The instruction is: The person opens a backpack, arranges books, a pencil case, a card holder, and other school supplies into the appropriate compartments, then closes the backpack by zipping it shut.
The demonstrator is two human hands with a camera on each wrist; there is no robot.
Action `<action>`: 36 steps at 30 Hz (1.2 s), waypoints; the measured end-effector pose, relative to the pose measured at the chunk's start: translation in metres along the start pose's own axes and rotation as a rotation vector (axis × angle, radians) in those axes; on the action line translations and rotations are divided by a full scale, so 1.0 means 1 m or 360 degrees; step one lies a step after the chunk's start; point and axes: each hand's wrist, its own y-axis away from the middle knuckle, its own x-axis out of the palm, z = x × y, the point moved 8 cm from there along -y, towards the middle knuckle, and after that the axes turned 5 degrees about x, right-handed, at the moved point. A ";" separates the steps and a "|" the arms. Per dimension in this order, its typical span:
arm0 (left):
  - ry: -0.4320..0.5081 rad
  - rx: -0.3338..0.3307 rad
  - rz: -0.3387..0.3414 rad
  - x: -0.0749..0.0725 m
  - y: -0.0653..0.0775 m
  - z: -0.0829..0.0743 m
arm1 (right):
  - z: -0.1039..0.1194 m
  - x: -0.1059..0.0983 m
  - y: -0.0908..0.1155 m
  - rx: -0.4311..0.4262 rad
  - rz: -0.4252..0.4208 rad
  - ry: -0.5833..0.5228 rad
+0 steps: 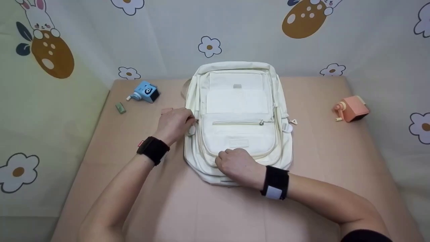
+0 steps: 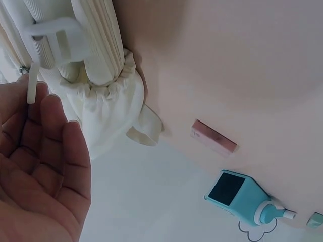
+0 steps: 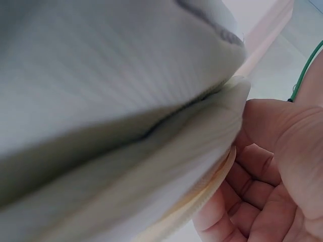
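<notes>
A white backpack lies front side up on the table, with a zipped front pocket. At its left side, my left hand pinches a zipper pull whose pale tab pokes out past the fingers in the left wrist view. My right hand grips the fabric at the pocket's lower edge. Up close in the right wrist view, the thumb and curled fingers hold a layer of white cloth, beside a cream zipper tape.
Left of the backpack are a blue crank pencil sharpener and a small green block. A pink block shows in the left wrist view. An orange crank sharpener stands by the table's right edge. Patterned curtain closes off the back and sides.
</notes>
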 end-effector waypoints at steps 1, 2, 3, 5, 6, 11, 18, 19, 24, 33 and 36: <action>-0.0006 0.0000 -0.0002 -0.001 -0.002 0.001 | 0.000 0.000 0.000 -0.0001 0.0002 0.0002; -0.0010 -0.0005 -0.0001 -0.001 -0.004 0.002 | 0.000 0.000 0.000 -0.0001 0.0004 0.0005; -0.0009 -0.0016 0.0005 -0.001 -0.006 0.003 | 0.001 0.000 0.000 -0.0001 0.0007 0.0009; 0.0001 -0.0046 0.0023 -0.002 -0.010 0.006 | 0.001 0.001 0.000 -0.0002 0.0015 0.0018; 0.0015 -0.0064 0.0033 -0.002 -0.013 0.007 | 0.001 0.001 0.000 -0.0001 0.0018 0.0022; 0.0032 -0.0133 0.0056 -0.002 -0.020 0.014 | 0.001 0.000 0.000 -0.0009 0.0020 0.0031; 0.0012 -0.0170 0.0039 0.001 -0.024 0.017 | -0.001 -0.001 0.001 0.0001 -0.0008 -0.0013; 0.0013 -0.0173 0.0042 0.003 -0.024 0.017 | -0.002 -0.001 0.002 0.0010 -0.0016 -0.0030; 0.0016 -0.0179 0.0033 0.006 -0.022 0.016 | -0.009 -0.002 0.007 0.0082 -0.0033 -0.0185; -0.0034 -0.0083 -0.0056 0.002 -0.007 0.007 | -0.038 -0.008 0.045 0.0214 -0.0115 -0.0510; -0.0018 0.0044 -0.0088 0.000 0.000 -0.002 | -0.051 -0.010 0.063 0.0255 -0.0186 -0.0551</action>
